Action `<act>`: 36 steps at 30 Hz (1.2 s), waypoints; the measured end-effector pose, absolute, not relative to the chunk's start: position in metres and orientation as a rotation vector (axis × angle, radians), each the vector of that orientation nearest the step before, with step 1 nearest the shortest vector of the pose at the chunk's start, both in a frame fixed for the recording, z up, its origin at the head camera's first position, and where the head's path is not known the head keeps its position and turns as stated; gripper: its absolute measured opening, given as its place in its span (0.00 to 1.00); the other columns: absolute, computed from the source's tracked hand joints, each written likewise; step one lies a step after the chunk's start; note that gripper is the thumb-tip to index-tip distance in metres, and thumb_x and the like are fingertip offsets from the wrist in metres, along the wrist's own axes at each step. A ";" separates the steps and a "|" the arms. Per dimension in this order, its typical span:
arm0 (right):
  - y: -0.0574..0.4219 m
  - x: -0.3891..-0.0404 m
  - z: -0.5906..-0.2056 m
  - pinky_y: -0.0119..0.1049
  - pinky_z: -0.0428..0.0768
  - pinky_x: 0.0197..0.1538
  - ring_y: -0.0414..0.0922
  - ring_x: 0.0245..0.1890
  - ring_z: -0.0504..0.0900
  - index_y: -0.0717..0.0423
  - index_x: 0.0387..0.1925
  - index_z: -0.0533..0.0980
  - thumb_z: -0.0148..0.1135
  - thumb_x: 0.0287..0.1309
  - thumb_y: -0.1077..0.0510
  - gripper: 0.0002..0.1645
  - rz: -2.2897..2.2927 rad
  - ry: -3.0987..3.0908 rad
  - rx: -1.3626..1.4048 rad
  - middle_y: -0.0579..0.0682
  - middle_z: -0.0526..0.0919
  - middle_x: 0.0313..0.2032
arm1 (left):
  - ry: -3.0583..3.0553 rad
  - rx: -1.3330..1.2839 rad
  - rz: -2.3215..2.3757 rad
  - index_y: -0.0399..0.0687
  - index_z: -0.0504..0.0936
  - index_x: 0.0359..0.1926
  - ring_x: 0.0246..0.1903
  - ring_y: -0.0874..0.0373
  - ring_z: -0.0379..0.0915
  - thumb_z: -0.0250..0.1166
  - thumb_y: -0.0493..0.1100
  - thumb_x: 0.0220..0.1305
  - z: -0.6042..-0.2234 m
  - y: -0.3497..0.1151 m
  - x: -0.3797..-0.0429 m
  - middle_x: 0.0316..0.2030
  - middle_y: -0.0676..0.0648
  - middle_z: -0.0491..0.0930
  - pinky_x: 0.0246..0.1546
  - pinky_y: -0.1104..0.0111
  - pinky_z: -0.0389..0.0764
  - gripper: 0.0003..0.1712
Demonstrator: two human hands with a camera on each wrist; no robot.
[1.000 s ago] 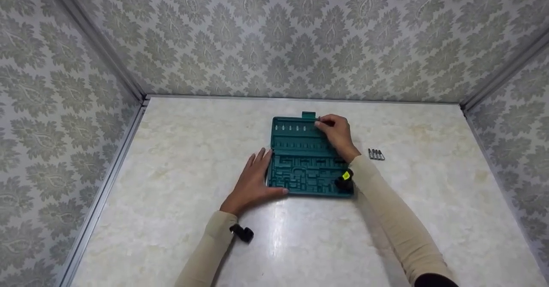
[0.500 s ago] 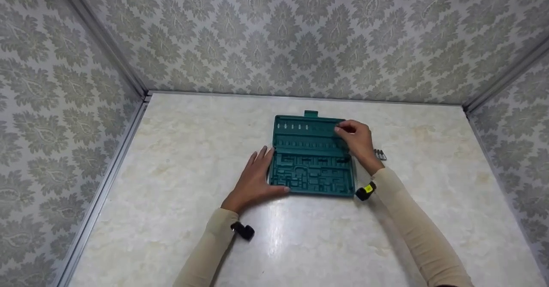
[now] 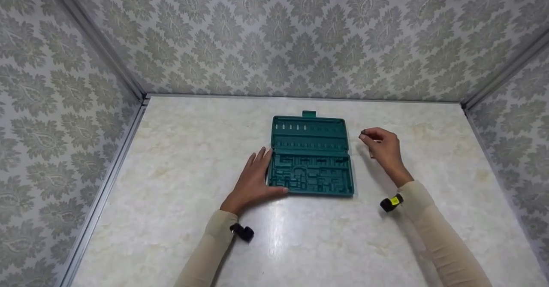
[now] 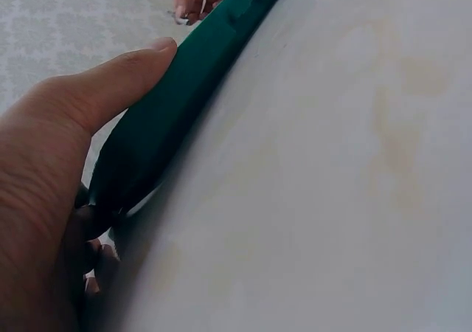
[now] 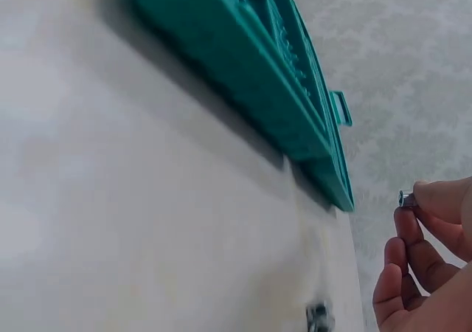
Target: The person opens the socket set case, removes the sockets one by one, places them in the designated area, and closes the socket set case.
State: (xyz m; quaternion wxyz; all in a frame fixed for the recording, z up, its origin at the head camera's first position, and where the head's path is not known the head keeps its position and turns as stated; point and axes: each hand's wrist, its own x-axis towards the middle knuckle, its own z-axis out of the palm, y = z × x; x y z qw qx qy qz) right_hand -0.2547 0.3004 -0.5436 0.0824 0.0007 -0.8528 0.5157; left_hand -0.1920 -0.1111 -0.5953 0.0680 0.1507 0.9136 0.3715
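A green plastic tool case (image 3: 311,152) lies unfolded on the table, its upper half holding a row of small metal bits (image 3: 291,127) on the left. My left hand (image 3: 253,182) rests at the case's front left corner with spread fingers along its side. In the left wrist view, the left thumb (image 4: 129,77) lies against the green wall. My right hand (image 3: 384,147) is right of the case, pinching a small silver metal bit (image 5: 406,199) between thumb and forefinger. Its exact shape is mostly covered by the fingertips.
Loose metal bits (image 5: 319,317) lie on the table right of the case, blurred in the right wrist view and largely behind the right hand in the head view. The white table (image 3: 193,149) meets patterned walls at the back and sides.
My right hand has moved right from the upper half of the case, past its right edge, with the small metal bit pinched. The left hand and the case have stayed in place.
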 end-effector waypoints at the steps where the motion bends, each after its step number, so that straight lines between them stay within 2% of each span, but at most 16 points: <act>1: 0.305 -0.253 -0.544 0.27 0.84 0.37 0.42 0.46 0.85 0.67 0.56 0.87 0.70 0.77 0.55 0.18 1.539 -2.552 -0.008 0.60 0.90 0.53 | 2.751 0.453 1.127 0.59 0.45 0.92 0.88 0.45 0.31 0.75 0.84 0.49 -0.596 -0.111 -0.192 0.90 0.48 0.41 0.86 0.48 0.44 0.81; 6: 0.325 -0.244 -0.547 0.22 0.83 0.43 0.36 0.47 0.84 0.66 0.56 0.87 0.70 0.77 0.56 0.18 1.502 -2.566 -0.040 0.59 0.90 0.54 | 2.744 0.456 1.141 0.59 0.45 0.92 0.88 0.46 0.30 0.75 0.84 0.48 -0.596 -0.112 -0.192 0.90 0.48 0.41 0.86 0.47 0.44 0.81; 11: 0.343 -0.236 -0.551 0.22 0.82 0.43 0.33 0.45 0.85 0.66 0.55 0.88 0.71 0.76 0.56 0.17 1.440 -2.570 -0.054 0.60 0.91 0.53 | 2.758 0.487 1.115 0.56 0.45 0.91 0.88 0.45 0.31 0.74 0.84 0.51 -0.597 -0.113 -0.192 0.90 0.46 0.42 0.87 0.48 0.43 0.80; 22: 0.367 -0.217 -0.563 0.20 0.81 0.45 0.32 0.44 0.83 0.65 0.57 0.87 0.71 0.76 0.55 0.19 1.420 -2.601 -0.155 0.63 0.89 0.55 | 2.759 0.503 1.094 0.55 0.44 0.92 0.88 0.48 0.31 0.72 0.85 0.50 -0.597 -0.113 -0.194 0.90 0.45 0.42 0.87 0.53 0.40 0.81; 30: 0.372 -0.212 -0.570 0.19 0.80 0.45 0.28 0.43 0.82 0.64 0.58 0.88 0.72 0.75 0.57 0.18 1.368 -2.626 -0.168 0.63 0.90 0.55 | 2.763 0.505 1.089 0.56 0.44 0.92 0.89 0.48 0.31 0.72 0.86 0.50 -0.597 -0.112 -0.194 0.90 0.46 0.42 0.87 0.52 0.41 0.81; 36: 0.374 -0.213 -0.570 0.19 0.79 0.44 0.30 0.42 0.82 0.65 0.57 0.89 0.73 0.74 0.57 0.18 1.335 -2.657 -0.148 0.63 0.91 0.54 | 2.755 0.485 1.107 0.57 0.44 0.92 0.89 0.47 0.31 0.72 0.86 0.50 -0.597 -0.112 -0.193 0.90 0.47 0.41 0.87 0.49 0.43 0.81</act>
